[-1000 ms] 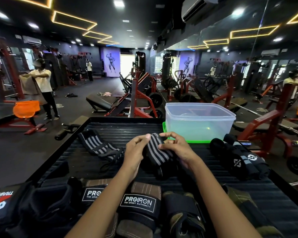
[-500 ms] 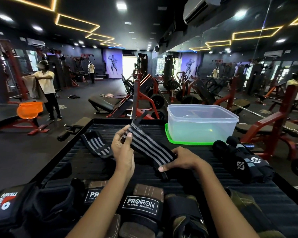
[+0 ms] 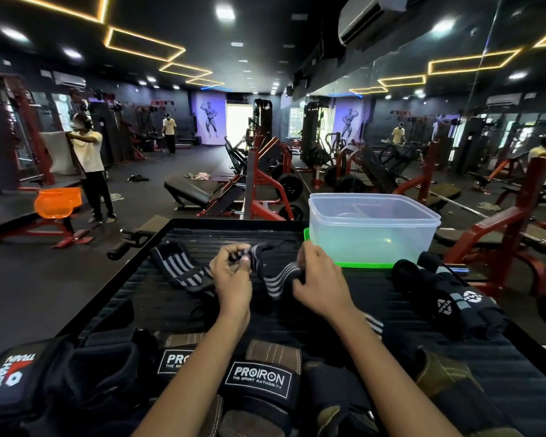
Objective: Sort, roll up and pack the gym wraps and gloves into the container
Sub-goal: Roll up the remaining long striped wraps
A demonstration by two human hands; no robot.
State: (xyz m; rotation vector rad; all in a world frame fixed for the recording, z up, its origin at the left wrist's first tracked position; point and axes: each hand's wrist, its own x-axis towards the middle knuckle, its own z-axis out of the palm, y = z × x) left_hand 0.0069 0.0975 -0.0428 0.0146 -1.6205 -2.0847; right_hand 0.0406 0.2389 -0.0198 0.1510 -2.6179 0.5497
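Half a second ago the left hand held one end of the striped wrap up in the air with the band stretched slanting down to the right hand; now the band has come down and bunched between the two hands, low over the middle of the counter (image 3: 517, 383). In the head view, the left hand (image 3: 232, 275) pinches the end of the striped wrap (image 3: 273, 279) with curled fingers, and the right hand (image 3: 319, 283) grips its other part, so both are clenched on it. Its long axis runs roughly left to right, sagging in the middle. The container (image 3: 372, 234) near the far right corner looks empty, so I judge packing has not begun. A second striped wrap (image 3: 180, 269) lies unrolled toward the left edge, dark rolled wraps (image 3: 448, 298) lie by the right edge, and gloves (image 3: 259, 383) line the near edge, unpacked.
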